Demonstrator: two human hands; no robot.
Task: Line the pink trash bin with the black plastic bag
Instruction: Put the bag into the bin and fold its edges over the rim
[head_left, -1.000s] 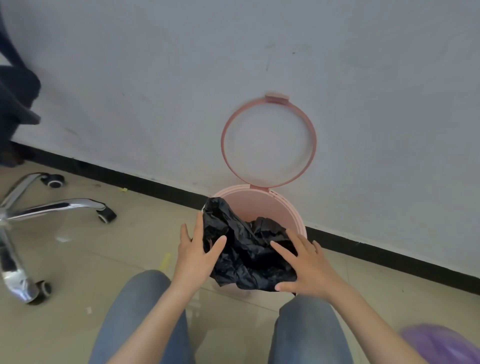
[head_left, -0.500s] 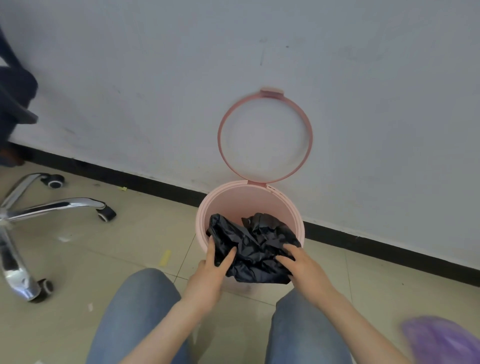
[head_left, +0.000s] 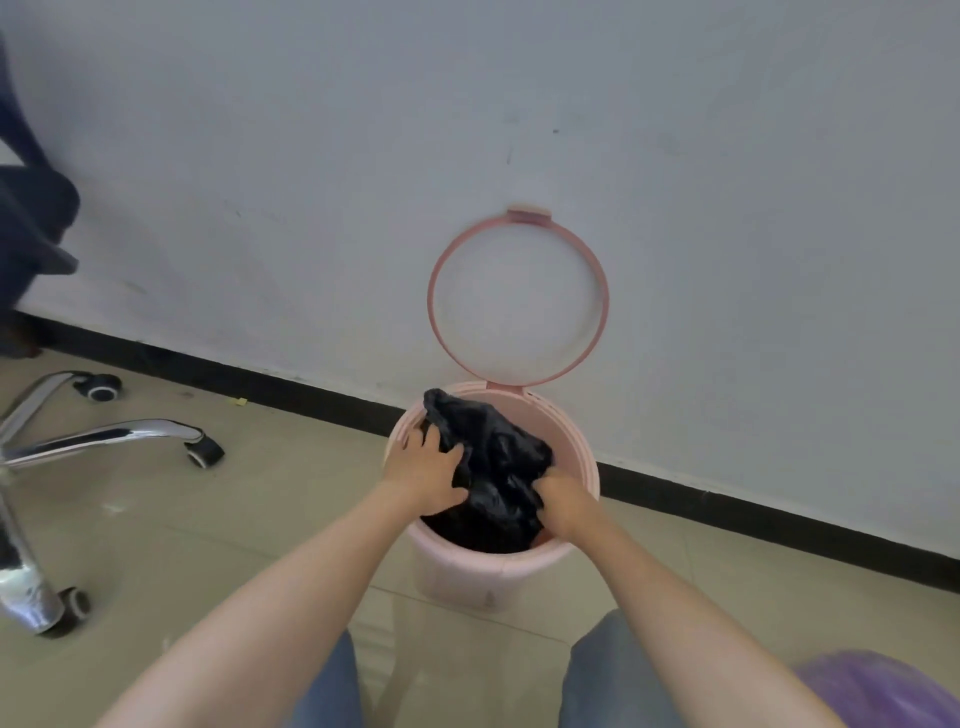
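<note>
A pink trash bin stands on the floor against the white wall. Its pink ring lid is flipped up and leans on the wall. A crumpled black plastic bag fills the bin's mouth, with one corner poking up over the far left rim. My left hand presses on the bag at the left rim, fingers spread over the plastic. My right hand grips the bag inside the bin on the right, its fingertips hidden in the folds.
A chrome office chair base with casters stands to the left. A black skirting strip runs along the wall's foot. My knees in blue jeans are at the bottom. A purple object sits at the bottom right.
Both hands have pushed the bag from the bin's near rim down into its mouth. The view has moved closer, above the bin.
</note>
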